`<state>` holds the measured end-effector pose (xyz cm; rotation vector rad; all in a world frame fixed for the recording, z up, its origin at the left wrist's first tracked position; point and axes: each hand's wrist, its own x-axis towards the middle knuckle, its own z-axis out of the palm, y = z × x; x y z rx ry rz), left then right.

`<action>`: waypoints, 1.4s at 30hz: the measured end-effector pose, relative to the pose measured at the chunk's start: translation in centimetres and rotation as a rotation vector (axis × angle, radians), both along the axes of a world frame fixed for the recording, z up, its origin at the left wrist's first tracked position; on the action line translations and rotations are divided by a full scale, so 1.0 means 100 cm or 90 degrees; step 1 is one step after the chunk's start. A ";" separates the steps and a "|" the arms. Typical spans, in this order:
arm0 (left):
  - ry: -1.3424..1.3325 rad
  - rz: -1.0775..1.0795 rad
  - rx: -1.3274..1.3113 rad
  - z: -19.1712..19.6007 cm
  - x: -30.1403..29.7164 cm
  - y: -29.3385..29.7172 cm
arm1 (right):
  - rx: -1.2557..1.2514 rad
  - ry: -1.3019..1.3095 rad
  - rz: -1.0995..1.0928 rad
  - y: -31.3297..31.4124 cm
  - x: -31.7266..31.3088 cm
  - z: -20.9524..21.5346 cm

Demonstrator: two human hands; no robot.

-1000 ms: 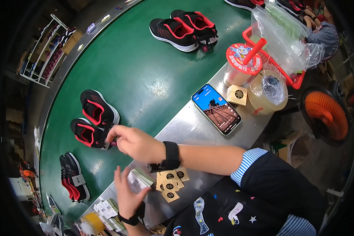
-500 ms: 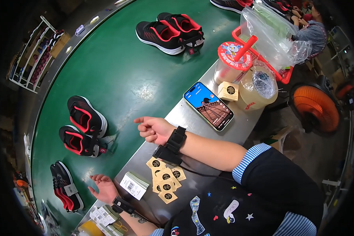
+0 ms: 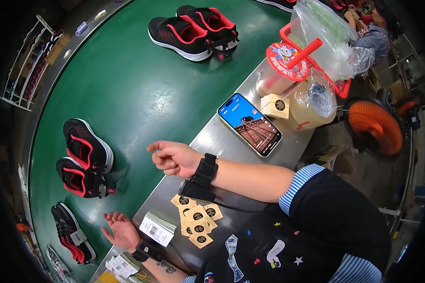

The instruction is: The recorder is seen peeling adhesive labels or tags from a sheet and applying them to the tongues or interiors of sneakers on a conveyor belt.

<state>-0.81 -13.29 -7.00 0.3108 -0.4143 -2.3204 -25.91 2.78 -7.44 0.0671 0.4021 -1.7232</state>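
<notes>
My left hand (image 3: pixel 122 231) hovers palm up at the edge of the green surface (image 3: pixel 146 70), fingers spread and holding nothing. Beside it lies a stack of white barcode tags (image 3: pixel 157 229). My right hand (image 3: pixel 177 159) is over the green surface, its index finger stretched out and the others loosely bent, nothing in its grasp. Ahead of the hands stands a pair of black sneakers with red linings (image 3: pixel 82 158). Another such pair (image 3: pixel 193 33) is farther off. A third pair (image 3: pixel 74 233) lies on its side near my left hand. Tan square cards (image 3: pixel 197 220) are spread below my right wrist.
A lit phone (image 3: pixel 249 125) lies on the steel ledge (image 3: pixel 210 141). Behind it are a small card stack (image 3: pixel 275 106), a lidded cup with red straw (image 3: pixel 288 61), a cloudy plastic tub (image 3: pixel 311 106) and a red basket (image 3: pixel 342 87). An orange fan (image 3: pixel 375 127) and another person (image 3: pixel 370 45) are at right.
The sneakers have shifted left relative to the steel ledge. My right hand has moved slightly left, and my left hand only a little. Both remain without anything in them.
</notes>
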 end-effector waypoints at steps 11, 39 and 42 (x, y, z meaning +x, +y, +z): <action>-0.024 0.006 -0.022 -0.004 -0.002 -0.001 | 0.003 -0.002 0.001 0.001 0.000 -0.001; -0.030 -0.016 -0.023 0.011 -0.006 0.004 | 0.009 0.055 0.011 -0.003 0.007 0.001; -0.036 -0.027 -0.015 0.016 -0.012 0.006 | 0.007 0.063 0.003 -0.001 0.005 0.001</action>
